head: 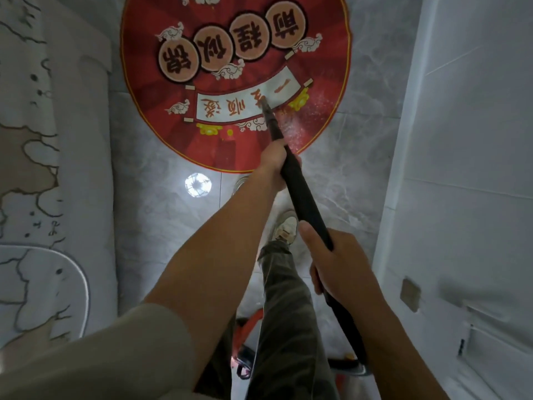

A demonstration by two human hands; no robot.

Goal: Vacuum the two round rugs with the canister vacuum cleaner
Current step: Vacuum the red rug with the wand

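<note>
2 grips: left hand (275, 163), right hand (337, 261) on wand (305, 203); tip on red rug (230, 82).

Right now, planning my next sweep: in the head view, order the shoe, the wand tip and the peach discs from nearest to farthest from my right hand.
From the right hand:
1. Shoe, just left, below.
2. Wand tip, ahead, on the rug.
3. Peach discs, farther up the rug.
</note>
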